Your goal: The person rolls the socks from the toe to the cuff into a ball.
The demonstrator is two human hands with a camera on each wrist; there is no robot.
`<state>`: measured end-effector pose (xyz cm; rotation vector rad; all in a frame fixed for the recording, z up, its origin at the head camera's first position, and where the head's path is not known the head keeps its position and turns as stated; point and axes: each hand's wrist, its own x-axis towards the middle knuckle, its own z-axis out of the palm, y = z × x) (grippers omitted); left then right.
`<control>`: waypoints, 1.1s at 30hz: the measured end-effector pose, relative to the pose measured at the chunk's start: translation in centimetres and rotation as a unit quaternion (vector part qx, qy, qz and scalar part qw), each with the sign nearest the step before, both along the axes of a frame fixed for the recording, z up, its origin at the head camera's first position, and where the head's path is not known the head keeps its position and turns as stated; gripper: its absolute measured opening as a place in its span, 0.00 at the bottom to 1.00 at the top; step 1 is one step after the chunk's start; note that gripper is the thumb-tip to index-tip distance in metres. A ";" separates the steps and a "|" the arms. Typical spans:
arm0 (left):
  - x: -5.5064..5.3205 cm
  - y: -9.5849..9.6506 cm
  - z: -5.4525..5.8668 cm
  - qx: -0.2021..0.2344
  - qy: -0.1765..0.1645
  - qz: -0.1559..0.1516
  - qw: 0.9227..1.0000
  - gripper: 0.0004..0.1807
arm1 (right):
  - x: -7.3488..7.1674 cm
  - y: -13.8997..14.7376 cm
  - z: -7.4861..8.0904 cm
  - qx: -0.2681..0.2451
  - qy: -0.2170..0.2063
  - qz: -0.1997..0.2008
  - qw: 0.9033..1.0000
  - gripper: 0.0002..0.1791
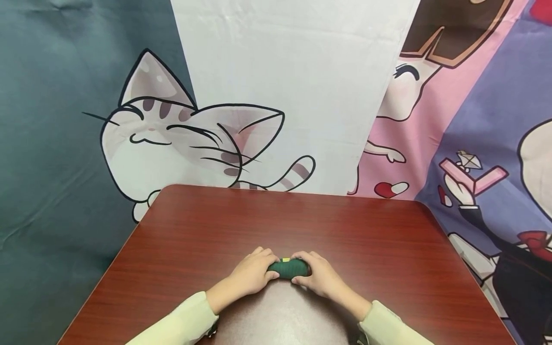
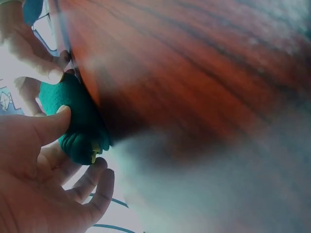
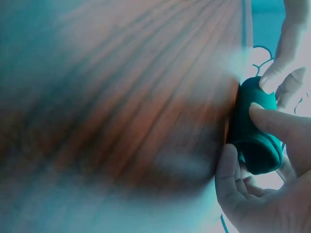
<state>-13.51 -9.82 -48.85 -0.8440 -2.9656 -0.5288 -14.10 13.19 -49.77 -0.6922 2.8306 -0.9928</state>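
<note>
A green roll point(image 1: 288, 270) was gripped near its ends, between thumb and fingers, by the left hand point(image 1: 253, 272) and right hand point(image 1: 321, 275).

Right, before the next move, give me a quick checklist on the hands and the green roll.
1. Left hand on the green roll: ok, thumb and fingers hold its left end.
2. Right hand on the roll: ok, thumb and fingers hold its right end.
3. Roll in view of all cameras: ok, though hands partly cover it in each view.
4. Roll resting on the table: cannot tell; it is close to the surface, but contact is not clear.
5. Yellow patch readable: not ok, too small to make out any detail.
</note>
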 end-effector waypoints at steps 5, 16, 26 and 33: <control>0.0 0.0 0.0 0.005 -0.008 0.005 1.000 0.15 | 0.3 -0.1 0.0 0.022 0.025 -0.020 0.999 0.26; -0.5 -0.4 0.2 0.046 -0.094 0.004 0.995 0.14 | 0.7 0.0 0.0 0.036 0.060 -0.006 0.997 0.21; -0.1 -0.1 0.3 0.058 -0.064 0.021 0.996 0.11 | 0.1 0.3 0.0 0.024 0.056 0.009 0.998 0.16; 0.4 0.2 0.3 -0.074 0.044 0.014 0.996 0.18 | -0.6 0.2 0.0 0.024 0.029 0.015 0.999 0.13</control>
